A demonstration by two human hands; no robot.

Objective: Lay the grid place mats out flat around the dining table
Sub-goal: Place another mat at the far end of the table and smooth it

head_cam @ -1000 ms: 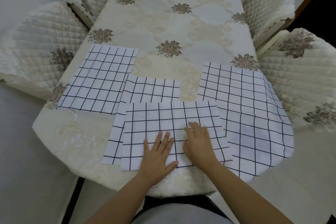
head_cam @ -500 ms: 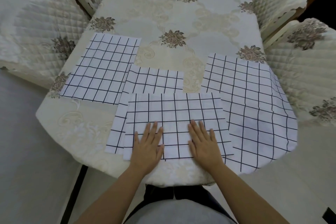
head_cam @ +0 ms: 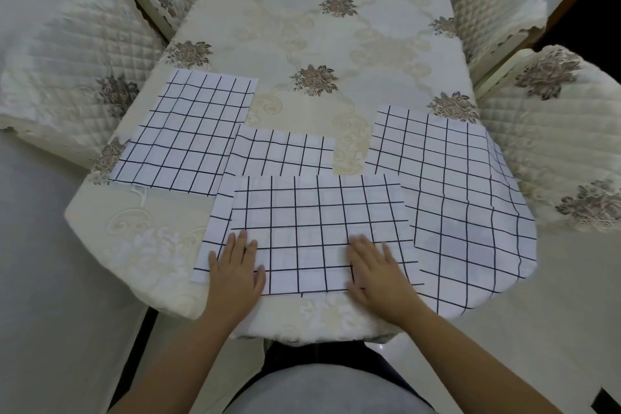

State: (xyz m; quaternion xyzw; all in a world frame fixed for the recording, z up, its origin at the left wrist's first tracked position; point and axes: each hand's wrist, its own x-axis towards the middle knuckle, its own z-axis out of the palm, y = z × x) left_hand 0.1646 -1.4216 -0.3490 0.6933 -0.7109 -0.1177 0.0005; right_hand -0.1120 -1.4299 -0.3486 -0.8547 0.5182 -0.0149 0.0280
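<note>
Head view.

1. Table (head_cam: pixel 319 27): covered with a cream tablecloth (head_cam: pixel 386 84) with brown flower motifs. Quilted chairs (head_cam: pixel 67 84) stand along both long sides, two on each side.

2. Front mat (head_cam: pixel 319 222): white with a dark grid, lying flat at the near end of the table, directly in front of the person. It lies on top of a second grid mat.

3. Lower mat (head_cam: pixel 282 151): partly covered by the front mat. It shows as a strip beyond the front mat's far edge and as a narrow band along its left edge.

4. Left mat (head_cam: pixel 188 131): flat on the table's left side, next to a chair. Its right edge touches the lower mat.

5. Right mat (head_cam: pixel 453 195): larger grid, on the table's right side. Its outer part hangs over the rounded table edge. Its left edge meets the front mat.

6. Left hand (head_cam: pixel 235 270): palm down, fingers straight and close together. It presses on the front mat's near left corner and reaches onto the lower mat's band. It grips nothing.

7. Right hand (head_cam: pixel 379 274): palm down, fingers straight and slightly spread, pressing on the front mat's near right corner. The hand is blurred. It grips nothing.

8. The hands lie well apart, with bare mat between them.
</note>
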